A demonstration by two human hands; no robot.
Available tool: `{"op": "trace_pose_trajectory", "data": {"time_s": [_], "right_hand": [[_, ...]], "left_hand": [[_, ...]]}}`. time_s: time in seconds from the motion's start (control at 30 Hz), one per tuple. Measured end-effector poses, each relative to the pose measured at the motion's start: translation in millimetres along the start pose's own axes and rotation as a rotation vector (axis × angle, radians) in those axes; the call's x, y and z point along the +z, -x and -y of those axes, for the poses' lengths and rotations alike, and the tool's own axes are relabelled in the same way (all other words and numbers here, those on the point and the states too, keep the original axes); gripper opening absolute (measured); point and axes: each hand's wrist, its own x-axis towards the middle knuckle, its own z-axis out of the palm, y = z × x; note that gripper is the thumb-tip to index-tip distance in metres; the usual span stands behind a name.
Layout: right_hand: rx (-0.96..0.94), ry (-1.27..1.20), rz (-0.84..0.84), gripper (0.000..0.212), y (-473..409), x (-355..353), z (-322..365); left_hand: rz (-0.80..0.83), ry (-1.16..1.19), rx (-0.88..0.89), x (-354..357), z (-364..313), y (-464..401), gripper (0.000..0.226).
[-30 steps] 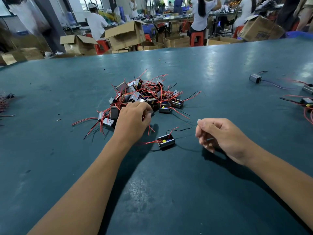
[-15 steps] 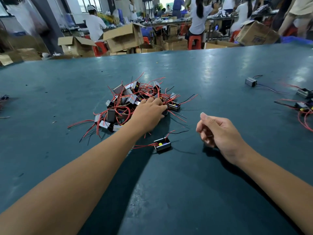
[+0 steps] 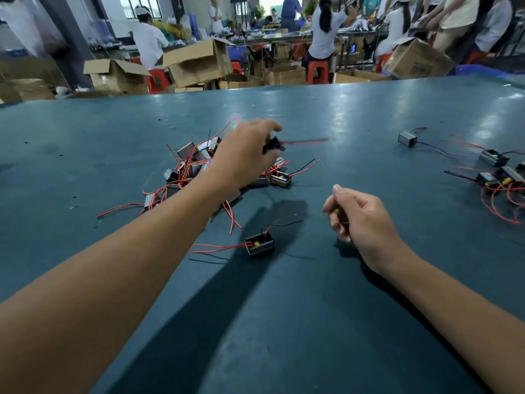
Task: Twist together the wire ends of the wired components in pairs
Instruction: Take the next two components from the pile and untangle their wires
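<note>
A pile of small box-shaped components (image 3: 193, 163) with red and black wires lies on the dark green table (image 3: 312, 322). My left hand (image 3: 244, 157) is raised above the pile and grips one small black component (image 3: 273, 145), its red wire blurred and streaming to the right. One single component (image 3: 260, 243) with yellow inside lies alone in front of the pile. My right hand (image 3: 360, 220) hovers to the right of it, fingers loosely curled with thumb near fingertips; a thin wire may be between them, too small to tell.
A separate component (image 3: 407, 138) and a cluster of components with red wires (image 3: 502, 177) lie at the table's right side. Beyond the far edge stand cardboard boxes (image 3: 196, 64), red stools and several people at workbenches.
My left hand has lifted out of the pile with one component in its grip, moving up and to the right. My right hand has stayed almost in place.
</note>
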Motion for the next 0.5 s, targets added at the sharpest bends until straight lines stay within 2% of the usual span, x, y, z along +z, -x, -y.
{"op": "trace_pose_trajectory", "data": {"time_s": [0.03,0.1,0.17,0.27,0.4,0.5], "right_hand": [[-0.023,-0.001,-0.020,0.043,-2,-1,-2],[-0.095,0.036,-0.066,0.033,-4,-2,-4],[-0.185,0.156,-0.136,0.021,-5,-4,-7],[-0.305,0.296,-0.218,0.017,-4,-7,-7],[-0.366,0.263,-0.213,0.028,0,-5,0],[-0.400,0.286,-0.224,0.038,3,-9,9]], "left_hand": [[-0.045,0.118,-0.055,-9,-7,-3,0.038],[-0.035,0.276,-0.158,-20,-18,-8,0.029],[0.059,0.398,-0.234,-22,-29,-10,0.033],[0.159,0.576,-0.347,-14,-46,-7,0.044],[0.245,0.799,-0.445,-2,-69,-4,0.040],[0.300,0.858,-0.452,6,-79,2,0.039]]}}
